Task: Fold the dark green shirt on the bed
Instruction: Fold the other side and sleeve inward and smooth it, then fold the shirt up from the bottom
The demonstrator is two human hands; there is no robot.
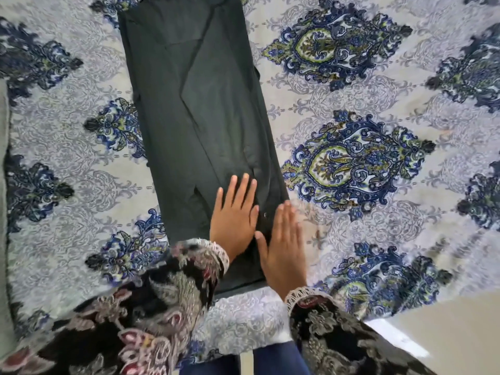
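Note:
The dark green shirt lies on the bed as a long narrow strip, its sides folded in, running from the top of the view down towards me. My left hand rests flat on its near end, fingers spread. Beside it, my right hand lies flat on the strip's near right edge, partly over the bedspread, and looks blurred. Neither hand grips the cloth. A small button shows between the two hands.
The bedspread is pale grey with blue and green medallions and covers the whole bed. The bed's near edge runs along the bottom right, with light floor beyond. A grey surface borders the left edge.

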